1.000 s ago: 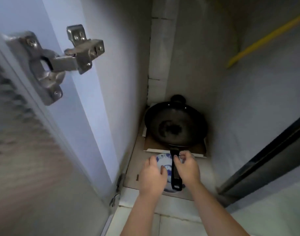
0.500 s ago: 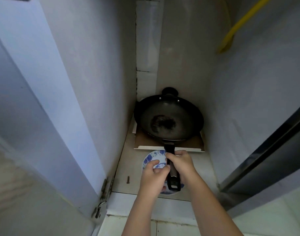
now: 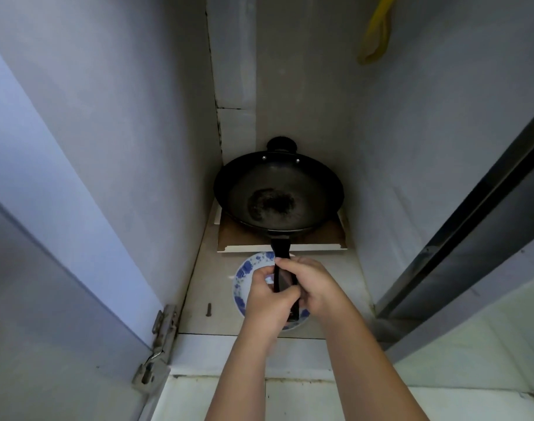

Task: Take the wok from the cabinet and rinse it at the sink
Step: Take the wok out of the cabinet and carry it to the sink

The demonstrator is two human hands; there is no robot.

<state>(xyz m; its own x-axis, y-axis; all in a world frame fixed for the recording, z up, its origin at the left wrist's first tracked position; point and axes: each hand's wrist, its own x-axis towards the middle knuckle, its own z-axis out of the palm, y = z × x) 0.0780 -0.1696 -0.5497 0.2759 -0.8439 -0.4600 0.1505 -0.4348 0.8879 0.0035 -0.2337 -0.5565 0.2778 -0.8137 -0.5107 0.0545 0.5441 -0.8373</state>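
A black wok (image 3: 278, 196) sits deep inside the narrow cabinet on a flat piece of cardboard (image 3: 320, 241). Its long black handle (image 3: 281, 253) points toward me. My right hand (image 3: 312, 284) grips the handle from the right. My left hand (image 3: 270, 299) wraps around the same handle from the left, just below the right hand's fingers. Both hands hover over a blue-and-white plate (image 3: 247, 271), and they hide most of it and the handle's end.
The cabinet floor (image 3: 208, 284) is tight between a left wall (image 3: 138, 147) and a right wall (image 3: 426, 147). A loose screw (image 3: 209, 309) lies left of the plate. The open door with its hinge (image 3: 159, 344) stands at the left. A yellow hose (image 3: 376, 31) hangs top right.
My left hand moved from the plate onto the wok handle and closed around it. My right hand closed around the handle. The view shifted down and right, away from the upper door hinge.
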